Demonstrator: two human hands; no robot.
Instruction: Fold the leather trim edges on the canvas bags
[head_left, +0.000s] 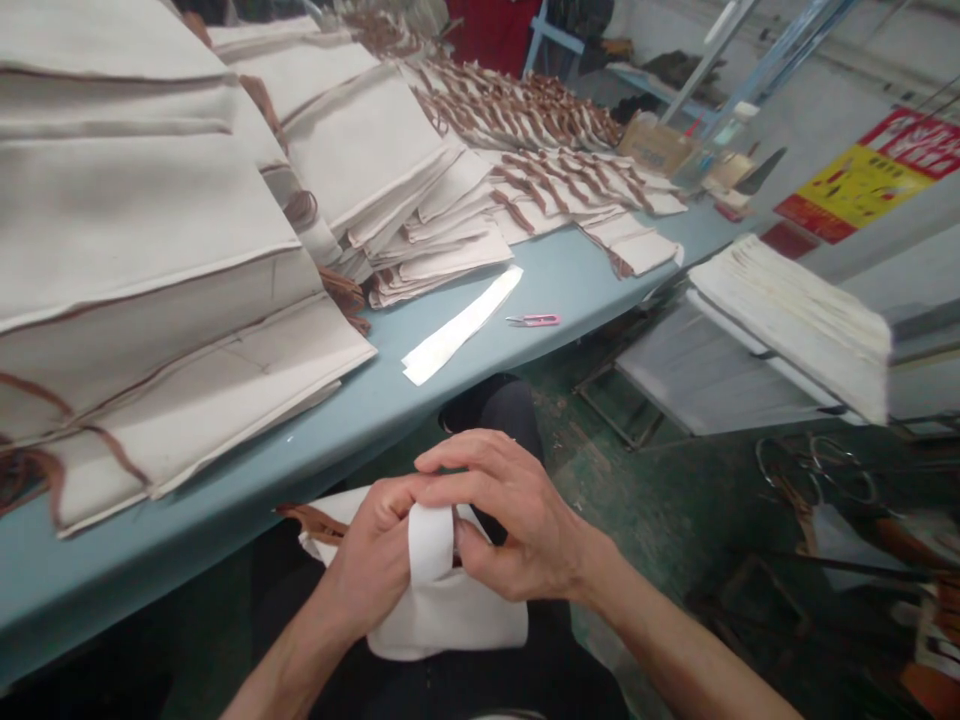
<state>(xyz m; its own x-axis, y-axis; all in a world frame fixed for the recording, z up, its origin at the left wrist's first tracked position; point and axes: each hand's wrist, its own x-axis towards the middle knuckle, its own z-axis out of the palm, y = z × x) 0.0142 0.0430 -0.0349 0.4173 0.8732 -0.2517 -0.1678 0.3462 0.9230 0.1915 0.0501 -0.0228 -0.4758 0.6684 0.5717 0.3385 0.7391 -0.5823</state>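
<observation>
A white fabric piece (472,620) with a brown edge lies across my lap, partly covered by my hands. A white strip (431,545) bends over in a loop at its top, between my two hands. My left hand (371,555) is closed on the fabric at the loop's left side. My right hand (517,515) curls round from the right, its fingertips meeting the left hand above the loop and its thumb close to the strip. Whatever lies between its thumb and fingers is mostly hidden.
On the blue-green table (352,440) are large stacks of off-white fabric (142,210) with brown trim. Two overlapping white strips (461,325) and pink-handled thread snips (534,321) lie near its front edge. A stack of white pieces (795,320) rests on a stand at right.
</observation>
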